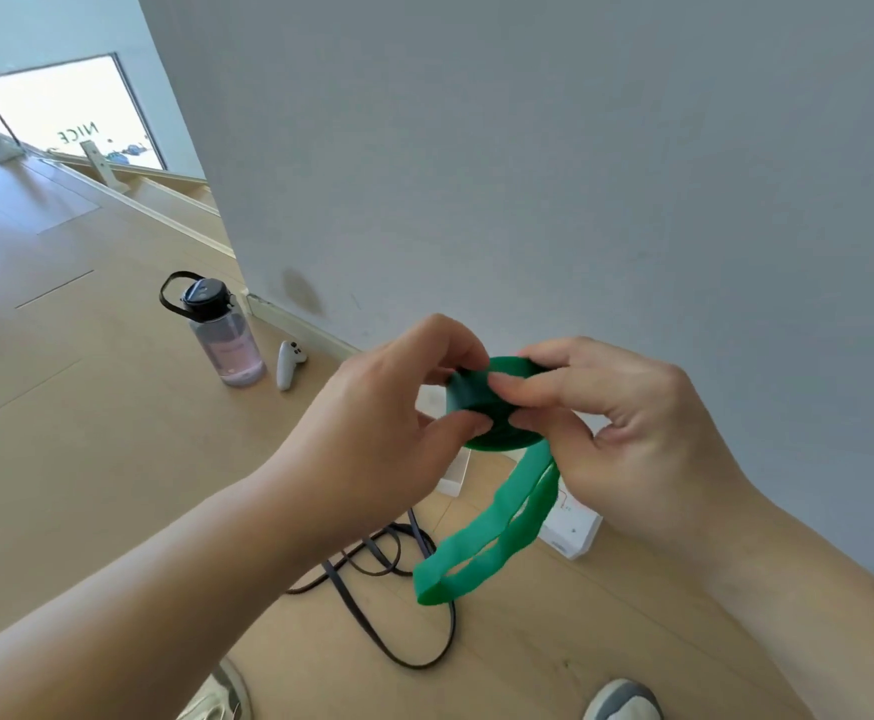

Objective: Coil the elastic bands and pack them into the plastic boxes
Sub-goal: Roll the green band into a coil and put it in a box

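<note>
A green elastic band (497, 522) is partly rolled into a coil held in front of me above the floor. My left hand (388, 413) pinches the coil from the left with thumb and fingers. From the right, my right hand (616, 423) pinches the same coil. The loose doubled tail of the band hangs down and to the left below my hands. A dark elastic band (398, 574) lies in loops on the wooden floor beneath. White boxes (572, 532) sit on the floor by the wall, mostly hidden behind my hands.
A clear water bottle (224, 335) with a black lid stands on the floor to the left, with a white controller (288, 363) beside it. A grey wall (580, 174) rises right behind the boxes. My two shoes (624, 701) show at the bottom edge.
</note>
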